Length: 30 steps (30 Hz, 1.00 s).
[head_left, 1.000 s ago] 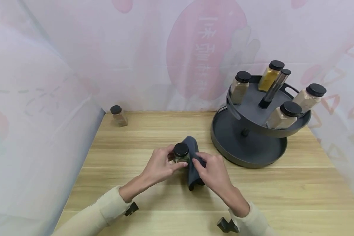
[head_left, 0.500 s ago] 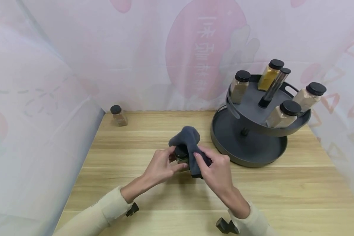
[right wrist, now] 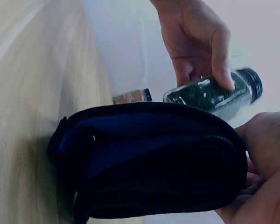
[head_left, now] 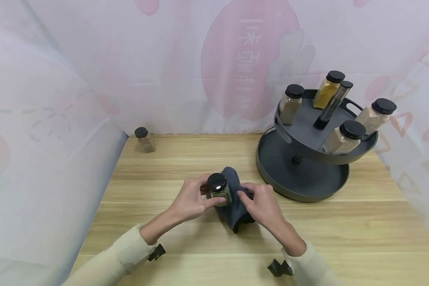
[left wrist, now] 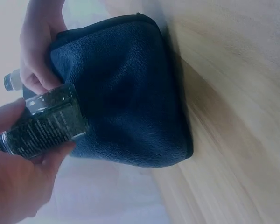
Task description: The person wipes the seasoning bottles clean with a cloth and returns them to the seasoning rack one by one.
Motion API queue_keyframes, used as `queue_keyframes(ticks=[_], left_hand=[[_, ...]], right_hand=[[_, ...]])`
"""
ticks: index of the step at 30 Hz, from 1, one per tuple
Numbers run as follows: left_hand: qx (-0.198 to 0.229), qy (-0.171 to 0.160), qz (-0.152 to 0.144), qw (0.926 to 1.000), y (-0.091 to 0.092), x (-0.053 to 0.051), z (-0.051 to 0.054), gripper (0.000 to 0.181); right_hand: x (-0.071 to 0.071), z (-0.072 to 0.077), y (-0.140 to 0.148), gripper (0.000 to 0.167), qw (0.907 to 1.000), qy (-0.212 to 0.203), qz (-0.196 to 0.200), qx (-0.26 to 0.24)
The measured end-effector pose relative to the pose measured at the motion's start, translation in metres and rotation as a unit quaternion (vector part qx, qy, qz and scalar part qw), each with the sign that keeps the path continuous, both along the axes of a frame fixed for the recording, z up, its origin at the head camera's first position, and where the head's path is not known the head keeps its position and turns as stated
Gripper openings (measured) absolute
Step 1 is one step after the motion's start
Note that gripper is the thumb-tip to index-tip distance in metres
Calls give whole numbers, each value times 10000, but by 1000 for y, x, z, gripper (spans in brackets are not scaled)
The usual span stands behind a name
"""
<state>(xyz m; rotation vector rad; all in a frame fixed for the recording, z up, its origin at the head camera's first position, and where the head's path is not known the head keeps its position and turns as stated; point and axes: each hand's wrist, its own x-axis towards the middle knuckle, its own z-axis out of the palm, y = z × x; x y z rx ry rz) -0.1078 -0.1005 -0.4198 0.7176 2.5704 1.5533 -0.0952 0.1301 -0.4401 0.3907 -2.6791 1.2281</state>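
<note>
My left hand [head_left: 190, 201] holds a spice jar [head_left: 223, 194] between thumb and fingers, above the table. The jar is clear glass with a black lid and dark green flakes; printed lettering shows on its side in the left wrist view. It tilts slightly, lid toward the left. My right hand [head_left: 266, 204] pinches a dark blue-grey cloth [head_left: 233, 216] just right of the jar. In the left wrist view the cloth [left wrist: 121, 93] hangs spread out behind the jar's base. Folded edges of the cloth [right wrist: 168, 177] face the right wrist camera and hide some right fingers.
On the right stands a dark grey two-tier round rack [head_left: 304, 195]. Its upper tier [head_left: 307, 139] bears several black-lidded spice jars around a centre post [head_left: 329, 107]. A small brown-filled jar [head_left: 145, 141] stands at the table's back left corner. Printed fabric hangs behind.
Half a second ago the cloth was raised over the jar's lid; now it hangs lower beside and behind the jar. The jar has tipped slightly and shifted left. The left hand keeps its hold.
</note>
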Motion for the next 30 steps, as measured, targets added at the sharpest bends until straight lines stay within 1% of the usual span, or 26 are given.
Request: queue_keyframes(ticks=[4, 7, 9, 14, 18, 23, 26, 30], left_hand=[[238, -290, -216, 9991, -2, -2, -2, 45], [284, -462, -386, 9978, -3, -4, -6, 40], [249, -543, -442, 9972, -5, -4, -9, 39], [226, -751, -564, 9953, -8, -8, -20, 41], [247, -854, -733, 9933, -9, -14, -33, 41], [53, -926, -886, 9917, -11, -21, -47, 37], [-139, -920, -908, 9915, -12, -24, -51, 37], [-474, -805, -879, 9917, -12, -26, -56, 38]], right_hand=[[-1, 0, 11, 19, 9997, 155, -181, -14], [0, 3, 19, 20, 9993, 252, -276, -93], [0, 6, 24, 20, 9990, 290, -312, -149], [2, 10, 31, 19, 9982, 357, -457, -165], [3, 13, 35, 19, 9972, 441, -579, -165], [4, 14, 39, 19, 9966, 450, -669, -168], [3, 13, 40, 19, 9966, 444, -675, -169], [3, 14, 41, 19, 9965, 453, -691, -143]])
